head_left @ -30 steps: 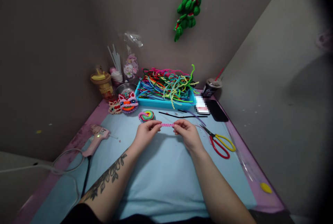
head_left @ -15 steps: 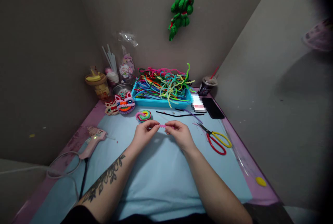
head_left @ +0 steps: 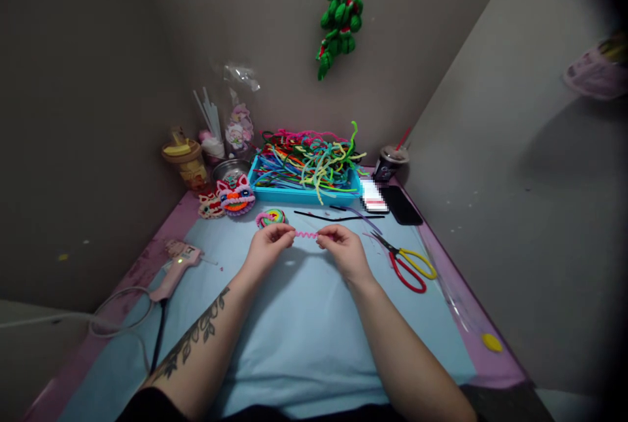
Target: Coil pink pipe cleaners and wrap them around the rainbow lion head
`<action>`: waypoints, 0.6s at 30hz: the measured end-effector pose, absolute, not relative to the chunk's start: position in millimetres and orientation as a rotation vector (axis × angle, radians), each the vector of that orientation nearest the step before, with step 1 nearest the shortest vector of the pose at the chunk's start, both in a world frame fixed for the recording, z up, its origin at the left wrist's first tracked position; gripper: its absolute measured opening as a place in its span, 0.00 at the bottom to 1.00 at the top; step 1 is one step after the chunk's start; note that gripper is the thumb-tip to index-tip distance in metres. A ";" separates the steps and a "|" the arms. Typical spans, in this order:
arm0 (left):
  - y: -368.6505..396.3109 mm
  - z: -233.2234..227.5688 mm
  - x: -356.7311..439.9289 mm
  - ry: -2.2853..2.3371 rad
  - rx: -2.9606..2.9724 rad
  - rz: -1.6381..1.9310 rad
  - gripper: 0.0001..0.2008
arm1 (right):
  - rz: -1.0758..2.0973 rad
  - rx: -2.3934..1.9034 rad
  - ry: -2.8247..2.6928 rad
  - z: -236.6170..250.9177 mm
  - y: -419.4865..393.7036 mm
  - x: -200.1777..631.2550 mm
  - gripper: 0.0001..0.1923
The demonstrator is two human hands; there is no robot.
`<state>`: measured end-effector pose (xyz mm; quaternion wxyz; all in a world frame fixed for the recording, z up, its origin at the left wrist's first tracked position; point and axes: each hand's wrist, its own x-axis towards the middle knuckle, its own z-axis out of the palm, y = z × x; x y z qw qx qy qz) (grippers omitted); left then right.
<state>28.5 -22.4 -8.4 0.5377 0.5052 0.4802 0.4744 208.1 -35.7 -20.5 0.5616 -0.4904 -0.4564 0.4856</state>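
Note:
A pink pipe cleaner (head_left: 307,235), wavy like a coil, is stretched between my two hands above the blue cloth (head_left: 294,317). My left hand (head_left: 269,248) pinches one end between thumb and fingers. At the other end my right hand (head_left: 345,250) pinches it too, and a bit of pink shows at those fingers. Just behind my left hand lies a round coil of rainbow-coloured pipe cleaner (head_left: 275,215) with a pink twisted edge. Black pipe cleaners (head_left: 338,217) and a purple one (head_left: 366,218) lie beyond my right hand.
Scissors (head_left: 400,262) with red and yellow handles lie at right. A pink glue gun (head_left: 175,268) with its cord is at left. Behind stand a blue tray (head_left: 304,195) of pipe cleaners, lion-head figures (head_left: 236,196), cups (head_left: 391,161) and a black phone (head_left: 402,205).
My hands have moved apart, pulling the pink coil longer, so more of its waves show between my fingers. The things on the table have stayed put.

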 end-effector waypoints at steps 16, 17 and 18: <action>-27.2 -13.1 31.7 1.160 1.512 1.061 0.15 | 1.221 -1.136 -1.119 -18.3 -39.6 201.3 0.14; -28.4 -13.8 33.2 1.134 1.512 1.051 0.15 | 1.221 -1.142 -1.139 -18.3 -40.3 200.6 0.14; -29.3 -14.3 34.4 1.113 1.510 1.040 0.15 | 1.222 -1.150 -1.154 -18.4 -40.8 200.1 0.13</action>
